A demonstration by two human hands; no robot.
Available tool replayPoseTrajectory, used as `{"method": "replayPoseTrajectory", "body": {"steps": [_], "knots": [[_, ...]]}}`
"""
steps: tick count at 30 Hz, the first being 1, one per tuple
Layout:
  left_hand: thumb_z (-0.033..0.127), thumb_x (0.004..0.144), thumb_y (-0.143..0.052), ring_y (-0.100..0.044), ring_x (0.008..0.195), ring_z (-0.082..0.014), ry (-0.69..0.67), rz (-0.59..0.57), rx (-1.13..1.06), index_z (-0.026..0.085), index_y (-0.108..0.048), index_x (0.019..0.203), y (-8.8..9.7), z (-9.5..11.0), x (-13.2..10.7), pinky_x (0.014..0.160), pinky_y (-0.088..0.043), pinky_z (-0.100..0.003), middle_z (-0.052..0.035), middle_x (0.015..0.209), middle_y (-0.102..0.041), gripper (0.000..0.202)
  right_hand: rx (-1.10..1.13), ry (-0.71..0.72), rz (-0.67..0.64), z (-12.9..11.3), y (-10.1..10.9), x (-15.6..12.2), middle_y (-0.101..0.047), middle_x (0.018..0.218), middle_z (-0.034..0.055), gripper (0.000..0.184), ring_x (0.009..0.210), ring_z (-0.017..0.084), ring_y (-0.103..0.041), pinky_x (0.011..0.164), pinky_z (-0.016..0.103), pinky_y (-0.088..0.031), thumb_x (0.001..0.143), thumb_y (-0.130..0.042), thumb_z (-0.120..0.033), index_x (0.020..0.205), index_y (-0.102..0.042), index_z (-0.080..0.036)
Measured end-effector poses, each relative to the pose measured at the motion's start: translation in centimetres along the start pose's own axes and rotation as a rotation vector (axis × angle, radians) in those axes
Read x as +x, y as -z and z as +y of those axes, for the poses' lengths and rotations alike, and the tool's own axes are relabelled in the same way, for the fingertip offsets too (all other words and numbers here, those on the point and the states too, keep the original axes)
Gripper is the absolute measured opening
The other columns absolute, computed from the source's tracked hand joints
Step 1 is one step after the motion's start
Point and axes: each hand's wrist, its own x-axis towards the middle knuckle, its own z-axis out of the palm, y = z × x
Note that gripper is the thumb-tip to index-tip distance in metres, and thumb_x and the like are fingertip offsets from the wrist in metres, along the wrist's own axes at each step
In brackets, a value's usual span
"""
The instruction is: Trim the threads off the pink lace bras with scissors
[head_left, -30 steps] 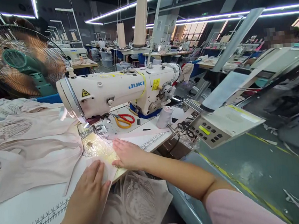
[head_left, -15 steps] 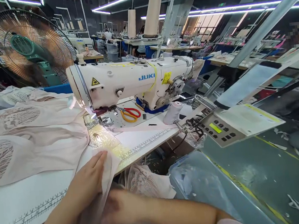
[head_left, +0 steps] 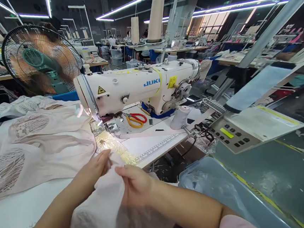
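Pale pink fabric (head_left: 101, 203) hangs over the table's front edge, gathered between my two hands. My left hand (head_left: 101, 164) is closed on the fabric near the sewing area, with part of its fingers hidden by the cloth. My right hand (head_left: 138, 182) pinches the fabric's upper edge between thumb and fingers, close beside the left. Ahead of them stands a white JUKI sewing machine (head_left: 131, 89), its needle area lit. Left of the needle, a pale pink garment (head_left: 51, 151) with lace panels lies spread on the table.
Scissors with red and yellow handles (head_left: 136, 120) lie on the machine bed. A thread cone (head_left: 180, 118) stands to the right, near a control panel (head_left: 229, 133). Below right is a translucent bin (head_left: 214, 190). A large fan (head_left: 41, 60) stands behind at left.
My right hand has risen from below the table edge, bringing up fabric beside the left hand. My left hand stays near the same spot. The view has shifted slightly.
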Motion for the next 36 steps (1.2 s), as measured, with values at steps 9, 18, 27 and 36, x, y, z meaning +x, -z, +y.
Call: {"method": "replayPoseTrajectory", "body": {"steps": [9,18,27,36], "knots": [[0.016,0.087,-0.031,-0.052,0.124,-0.0211,-0.07,0.027,-0.014,0.014,-0.053,0.126,2.0,-5.3,5.6,0.102,-0.043,-0.037,-0.0132,0.139,-0.052,0.044,-0.065,0.046,0.13,-0.7,1.0,1.5,-0.07,0.081,0.0104,0.044,0.084,0.025,-0.065,0.085,0.047,-0.044,0.059,-0.076,-0.041,0.09,-0.064,-0.012],[0.021,0.09,-0.033,-0.066,0.101,-0.0266,0.048,0.021,0.195,0.008,-0.061,0.116,3.1,-2.0,6.5,0.081,-0.057,-0.038,-0.0172,0.115,-0.068,0.04,0.091,0.024,0.243,0.9,2.4,4.6,-0.064,0.066,0.0057,0.033,0.076,0.025,-0.066,0.079,0.052,-0.046,0.065,-0.069,-0.039,0.082,-0.059,-0.014],[0.024,0.09,-0.041,-0.057,0.112,-0.0384,-0.092,0.061,0.416,-0.004,-0.051,0.127,1.4,-1.1,5.7,0.093,-0.048,-0.051,-0.0278,0.123,-0.06,0.048,0.015,-0.014,0.18,-0.5,1.4,4.3,-0.061,0.065,0.0034,0.052,0.076,0.024,-0.063,0.079,0.047,-0.046,0.049,-0.08,-0.05,0.081,-0.057,-0.015],[0.034,0.091,-0.039,-0.055,0.116,-0.036,-0.186,0.129,0.451,-0.002,-0.059,0.119,1.2,-2.9,5.7,0.095,-0.047,-0.047,-0.0268,0.127,-0.058,0.05,-1.384,-0.004,0.042,-6.5,1.0,0.2,-0.062,0.074,0.0015,0.016,0.072,0.013,-0.055,0.071,0.024,-0.042,0.082,-0.05,-0.024,0.079,-0.063,-0.016]]}}
